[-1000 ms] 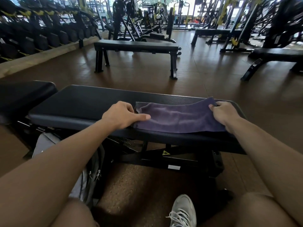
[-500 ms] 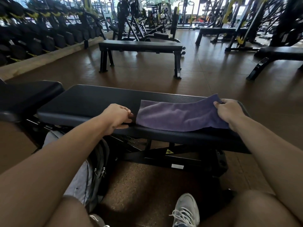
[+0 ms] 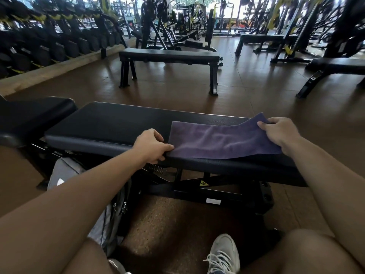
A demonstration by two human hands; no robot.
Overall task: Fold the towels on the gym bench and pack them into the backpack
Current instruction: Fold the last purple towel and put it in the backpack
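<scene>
On the black padded table (image 3: pixel 118 125), toward its right end, lies a purple towel (image 3: pixel 219 141), spread in a long strip. The right hand (image 3: pixel 280 133) has its grip closed on the far right corner, lifted slightly off the pad; the left hand (image 3: pixel 152 145) pinches the near left corner. It looks light, soft and limp, so it should sag between holds; corners and edges seem the best places to take it. A grey backpack (image 3: pixel 65 175) sits on the floor below.
</scene>
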